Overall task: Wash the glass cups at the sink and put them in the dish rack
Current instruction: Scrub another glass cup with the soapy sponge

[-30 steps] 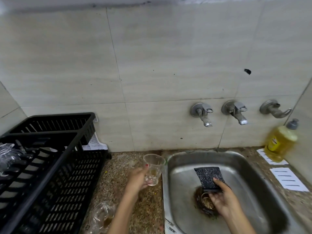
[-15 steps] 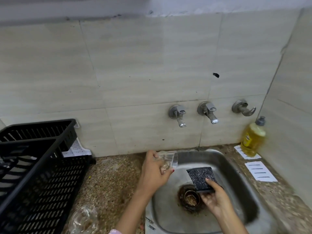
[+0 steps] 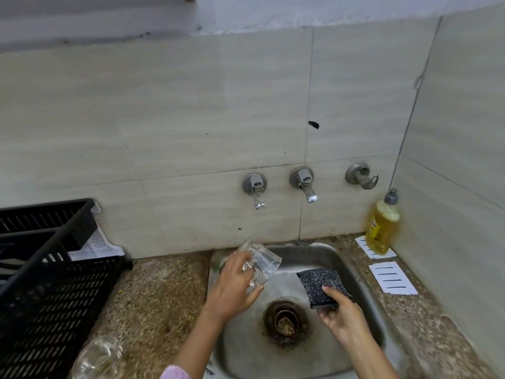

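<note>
While left hand [image 3: 232, 285] grips glass cup [image 3: 263, 262] over sink [image 3: 300, 257], right hand [image 3: 341, 314] grips sponge [image 3: 318, 284]

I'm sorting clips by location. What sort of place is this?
Most likely a home kitchen's washing-up corner: a steel sink sits under wall taps, with a black dish rack beside it on the counter.

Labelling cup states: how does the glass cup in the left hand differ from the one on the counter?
The held cup is gripped by the left hand over the sink; the counter cup sits untouched beside the dish rack. The held cup is tilted, mouth toward the sponge; the counter cup's pose is blurred. Both are clear glass.
</note>
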A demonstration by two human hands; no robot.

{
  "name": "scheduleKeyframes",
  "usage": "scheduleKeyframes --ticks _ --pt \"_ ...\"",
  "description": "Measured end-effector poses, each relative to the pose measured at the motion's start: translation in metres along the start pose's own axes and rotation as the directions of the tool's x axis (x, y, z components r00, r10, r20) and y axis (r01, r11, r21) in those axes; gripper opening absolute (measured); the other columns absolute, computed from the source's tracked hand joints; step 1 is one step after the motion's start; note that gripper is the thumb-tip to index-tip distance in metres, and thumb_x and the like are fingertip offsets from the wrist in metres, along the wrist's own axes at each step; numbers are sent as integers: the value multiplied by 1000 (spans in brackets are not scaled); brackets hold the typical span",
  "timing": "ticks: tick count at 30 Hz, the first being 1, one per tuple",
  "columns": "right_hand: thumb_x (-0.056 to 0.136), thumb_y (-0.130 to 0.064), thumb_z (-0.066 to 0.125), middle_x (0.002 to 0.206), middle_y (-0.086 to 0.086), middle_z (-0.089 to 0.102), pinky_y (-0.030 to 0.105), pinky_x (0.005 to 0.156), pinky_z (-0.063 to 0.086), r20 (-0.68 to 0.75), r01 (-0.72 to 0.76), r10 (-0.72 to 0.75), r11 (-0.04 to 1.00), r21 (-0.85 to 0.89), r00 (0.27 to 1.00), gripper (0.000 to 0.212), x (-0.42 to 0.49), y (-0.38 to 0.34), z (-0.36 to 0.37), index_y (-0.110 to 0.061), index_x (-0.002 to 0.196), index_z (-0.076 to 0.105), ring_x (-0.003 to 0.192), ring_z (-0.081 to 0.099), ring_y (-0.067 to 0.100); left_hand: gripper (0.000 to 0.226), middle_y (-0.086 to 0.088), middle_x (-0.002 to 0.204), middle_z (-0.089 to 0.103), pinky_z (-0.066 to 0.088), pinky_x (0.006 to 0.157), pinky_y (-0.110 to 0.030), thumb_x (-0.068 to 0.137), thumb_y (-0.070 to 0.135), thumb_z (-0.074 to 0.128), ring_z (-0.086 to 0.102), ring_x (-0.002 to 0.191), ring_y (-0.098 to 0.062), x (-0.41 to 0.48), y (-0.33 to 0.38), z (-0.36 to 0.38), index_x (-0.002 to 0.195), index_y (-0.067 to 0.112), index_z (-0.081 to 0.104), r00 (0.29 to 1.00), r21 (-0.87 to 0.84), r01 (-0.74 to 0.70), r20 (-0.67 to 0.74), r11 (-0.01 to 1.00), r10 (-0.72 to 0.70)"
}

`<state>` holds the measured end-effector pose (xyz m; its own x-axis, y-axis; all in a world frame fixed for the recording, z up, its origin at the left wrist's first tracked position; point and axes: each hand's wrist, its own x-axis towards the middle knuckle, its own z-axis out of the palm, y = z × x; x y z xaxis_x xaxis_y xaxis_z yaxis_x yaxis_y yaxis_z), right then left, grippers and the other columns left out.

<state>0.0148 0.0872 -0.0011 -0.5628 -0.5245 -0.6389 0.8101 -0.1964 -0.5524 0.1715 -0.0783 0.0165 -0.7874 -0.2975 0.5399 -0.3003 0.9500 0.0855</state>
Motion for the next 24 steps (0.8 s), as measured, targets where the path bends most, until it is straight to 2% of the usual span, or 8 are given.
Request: scheduleKeyframes --ticks 2,5,10,13,15,17,19,24 --pt "82 5 59 85 14 60 23 42 51 -10 18 -18 1000 -8 1000 11 7 -4 -7 -5 83 55 73 57 23 34 -2 110 44 51 81 -30 75 44 57 50 100 -17 3 6 5 60 14 59 998 -61 70 14 996 -69" --pt "82 4 60 92 14 61 28 49 51 1 74 -74 997 2 997 17 16 -8 -15 -6 95 55 77 58 23 34 4 96 45 42 82 -24 76 37 71 47 88 -7 15 16 16 58 13 55 900 -309 435 107 846 -423" --pt "84 -4 63 91 11 67 34 67 54 81 349 -339 920 -179 937 21 25 -15 -20 -5 104 60 85 63 27 37 2 46 52 42 62 -30 81 23 70 51 45 -11 15 39 24 46 19 58 514 -543 832 677 114 -527" --pt "82 -5 68 103 2 67 24 88 48 418 760 -661 384 -524 623 28 29 -15 -24 -7 109 65 99 61 13 24 6 43 50 44 60 -28 82 21 68 53 43 -12 8 59 31 63 13 57 403 -491 870 756 -40 -517" --pt "76 5 69 101 -5 62 6 86 41 700 855 -599 -50 -516 388 36 34 -14 -23 -12 108 67 94 55 0 23 8 40 43 43 57 -25 84 14 64 49 39 -9 11 67 35 63 12 54 385 -499 863 749 -77 -540" --pt "63 9 67 97 -4 62 2 87 36 867 857 -420 -307 -413 267 47 38 -12 -20 -15 103 69 92 52 0 19 5 44 45 41 56 -25 82 13 61 46 41 -8 17 74 34 65 10 54 399 -508 861 713 -33 -577" --pt "53 5 67 97 -3 65 3 89 32 911 831 -343 -418 -366 229 54 38 -13 -15 -18 101 70 93 52 3 16 -2 59 50 41 55 -25 73 22 65 47 51 -11 22 80 31 69 11 54 405 -538 842 682 -43 -609" --pt "64 -13 64 104 -8 66 3 93 31 939 862 -218 -383 -333 266 47 33 -27 -8 -22 110 66 97 56 5 25 -3 66 53 41 57 -25 51 34 58 49 61 -15 28 81 33 65 13 57 388 -580 811 636 -81 -667"
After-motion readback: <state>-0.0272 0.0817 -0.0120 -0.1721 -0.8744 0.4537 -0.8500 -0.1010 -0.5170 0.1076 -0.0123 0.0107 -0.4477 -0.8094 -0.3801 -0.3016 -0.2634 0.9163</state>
